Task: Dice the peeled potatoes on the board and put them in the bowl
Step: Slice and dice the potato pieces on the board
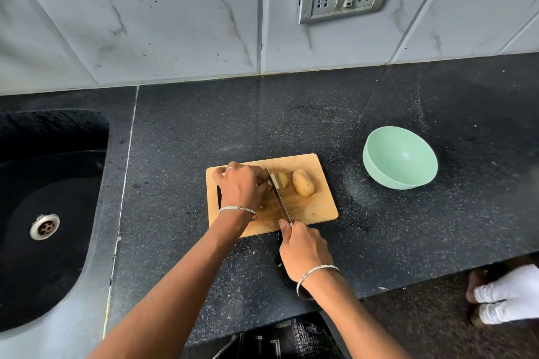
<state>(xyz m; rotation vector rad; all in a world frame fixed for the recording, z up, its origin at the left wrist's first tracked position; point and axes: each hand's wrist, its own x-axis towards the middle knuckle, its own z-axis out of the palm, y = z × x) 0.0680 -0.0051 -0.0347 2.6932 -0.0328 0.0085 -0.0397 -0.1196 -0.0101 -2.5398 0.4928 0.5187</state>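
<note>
Potato halfway cut (281, 181): its left part is hidden under the left hand (240, 186), so the piece count is unreadable; a pale cut face shows against the knife (279, 198) blade. Handle buried in the right hand (303, 251), which grips it at the near edge of the board (318, 207). Left fingers curl down over this potato, holding it on the board. Just right of the blade lies a whole potato (303, 183), untouched. Further right on the dark counter (437, 242) stands the green bowl (379, 176); sink (43, 242) at far left.
</note>
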